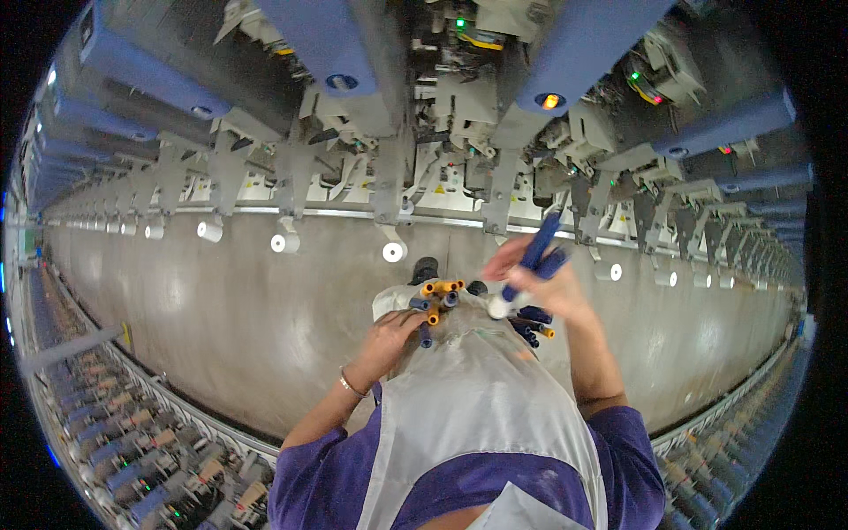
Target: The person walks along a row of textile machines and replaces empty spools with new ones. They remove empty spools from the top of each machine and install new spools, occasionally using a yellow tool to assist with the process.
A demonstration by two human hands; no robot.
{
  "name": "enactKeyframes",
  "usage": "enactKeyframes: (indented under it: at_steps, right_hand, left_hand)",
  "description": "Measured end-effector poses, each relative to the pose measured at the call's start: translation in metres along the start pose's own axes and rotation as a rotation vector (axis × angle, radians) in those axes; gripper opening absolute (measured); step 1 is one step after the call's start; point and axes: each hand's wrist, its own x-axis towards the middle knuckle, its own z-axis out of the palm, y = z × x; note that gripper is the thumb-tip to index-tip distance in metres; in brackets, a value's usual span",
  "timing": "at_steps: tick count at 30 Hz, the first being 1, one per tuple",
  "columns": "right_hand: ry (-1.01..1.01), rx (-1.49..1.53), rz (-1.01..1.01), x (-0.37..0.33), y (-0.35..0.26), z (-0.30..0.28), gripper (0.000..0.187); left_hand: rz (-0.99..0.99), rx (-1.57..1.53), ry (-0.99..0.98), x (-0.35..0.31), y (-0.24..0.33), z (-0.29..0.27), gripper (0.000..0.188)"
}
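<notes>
My right hand (pixel 549 284), slightly blurred, is closed round dark blue bobbin tubes (pixel 542 240) in front of the apron. A white end (pixel 499 307) shows at the bottom of one tube. My left hand (pixel 389 340) rests at the left side of the apron with its fingers curled in; what they grip is partly hidden. Beside those fingers, several orange bobbin tubes (pixel 433 316) and grey-blue bobbin tubes (pixel 426 336) stick up from the white apron (pixel 486 397). More dark blue tubes (pixel 527 331) and an orange-ended one poke out at the apron's right, below my right hand.
A long row of blue-and-grey winding machines (pixel 389 168) runs across the front, with white yarn rolls (pixel 393 253) along its lower edge. Grey floor (pixel 265 336) lies between it and another machine row (pixel 159 450) behind me. A shoe (pixel 426 268) shows past the apron.
</notes>
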Motion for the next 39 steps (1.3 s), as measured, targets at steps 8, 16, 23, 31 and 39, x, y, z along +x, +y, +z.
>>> enactKeyframes:
  at_steps: [8,16,23,31,39]
  right_hand:
    - [0.103,-0.001,0.494,-0.062,-0.030,-0.110,0.059]
    - [-0.122,0.059,0.853,-0.094,0.006,-0.115,0.038]
    - [-0.414,-0.256,0.883,-0.035,0.045,-0.094,0.034]
    - [-0.574,-0.568,0.755,0.051,0.092,-0.055,0.028]
    - [-0.685,-0.929,0.763,0.099,0.162,-0.006,0.032]
  left_hand:
    - [-0.033,0.059,-0.241,0.018,-0.022,-0.008,0.040]
    - [-0.030,-0.035,-0.071,0.026,0.008,-0.027,0.040]
    - [-0.087,0.083,-0.093,0.040,-0.011,-0.009,0.031]
    - [-0.140,0.140,-0.160,0.033,-0.025,0.001,0.036]
    - [-0.163,-0.091,-0.205,0.040,-0.004,-0.067,0.035]
